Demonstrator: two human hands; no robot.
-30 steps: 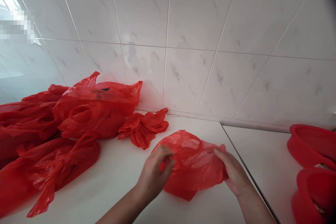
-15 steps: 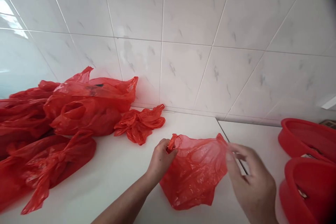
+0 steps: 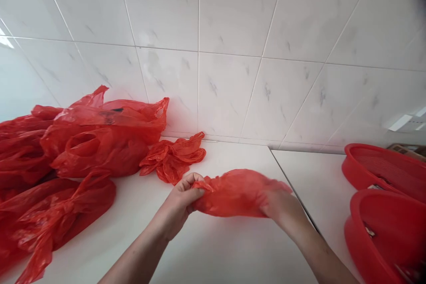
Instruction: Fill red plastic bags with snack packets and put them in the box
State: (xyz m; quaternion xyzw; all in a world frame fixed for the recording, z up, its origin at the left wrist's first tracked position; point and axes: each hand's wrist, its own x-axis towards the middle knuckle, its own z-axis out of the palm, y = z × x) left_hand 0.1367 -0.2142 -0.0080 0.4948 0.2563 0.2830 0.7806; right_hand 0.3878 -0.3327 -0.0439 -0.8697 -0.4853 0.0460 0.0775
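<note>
One red plastic bag [image 3: 236, 193], thin and translucent, bunched lengthwise: we find it in front and to the right of the crumpled red bag [image 3: 175, 155], our landmark, spanning both hands. One left hand [image 3: 181, 202], just in front of the crumpled bag: grip clamped on the near end of the plastic, thumb pressed over a fold. One right hand [image 3: 279, 206], farther to the right of the crumpled bag: blurred at the far end of the plastic, fingers hidden, so we cannot tell whether its grip is together or apart. One heap of red bags [image 3: 109, 151], to the left of the crumpled bag and close beside it, with a dark mark on the upper part. One knotted red bag [image 3: 76, 213], to the left and in front of the crumpled bag. One white surface [image 3: 199, 248], beneath the crumpled bag, with a dark seam [image 3: 290, 182] to the bag's right. Two red baskets [image 3: 354, 230], well to the right of the crumpled bag, one behind the other. One tiled wall [image 3: 229, 17], marbled grey, behind the crumpled bag.
</note>
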